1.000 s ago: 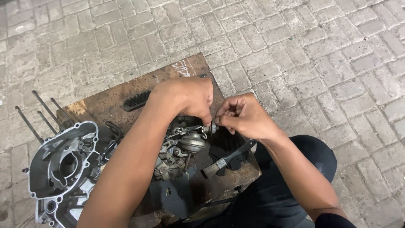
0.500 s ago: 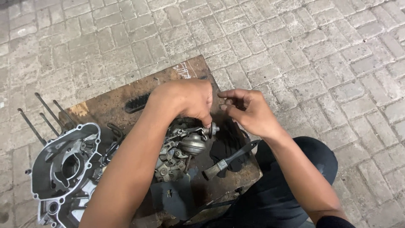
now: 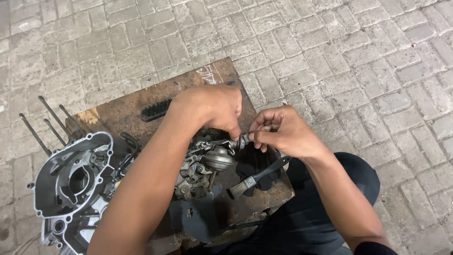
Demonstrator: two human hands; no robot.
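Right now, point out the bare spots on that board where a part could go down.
Bare wood lies at the far edge of the board, beyond the black brush, and at its far left corner. Crowded: the middle, under both hands and the carburetor, and the near right with the paintbrush. The engine case borders the left.

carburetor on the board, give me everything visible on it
The carburetor is a small, grimy grey cast-metal body with a rounded dome cap on its right side, and brass-coloured fittings and screws lower down. It sits on the worn wooden board, right of the engine case. The left hand covers its top; the right hand pinches a small part at its upper right end. A paintbrush lies just right of it. The forearm hides its left side.
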